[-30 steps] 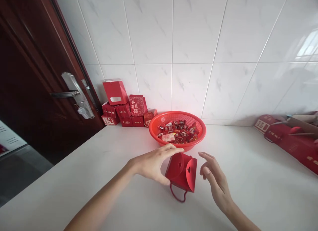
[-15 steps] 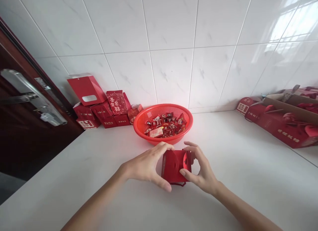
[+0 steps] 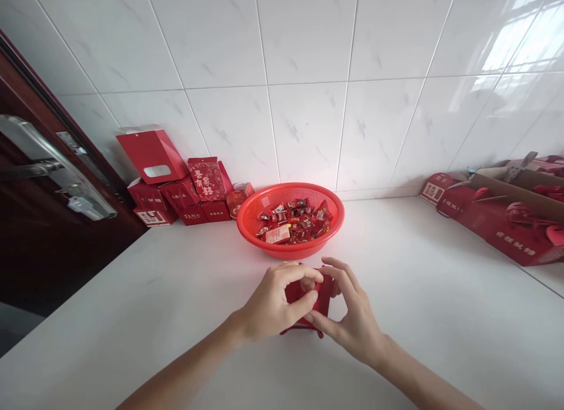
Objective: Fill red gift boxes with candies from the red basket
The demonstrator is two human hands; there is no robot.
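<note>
A small red box (image 3: 325, 292) lies on the white table in front of the basket, its ribbon showing at the near edge. My left hand (image 3: 282, 298) is over the box's left part, thumb and fingers curled round its top flap. On the right side, my right hand (image 3: 348, 316) grips the box between thumb and fingers. Both hands partly hide the box top. Just beyond them stands a red plastic basket (image 3: 251, 237) with wrapped sweets (image 3: 304, 222) inside.
Red boxes (image 3: 176, 192) are stacked at the back left by a dark door (image 3: 26, 222). On the right, a large red carton (image 3: 497, 228) holds more red boxes. A tiled wall (image 3: 308, 134) runs behind the white table (image 3: 176, 292).
My left hand has moved right over the box and its fingers have curled in. The box has shifted slightly left and towards me; my right hand has moved a little left with it.
</note>
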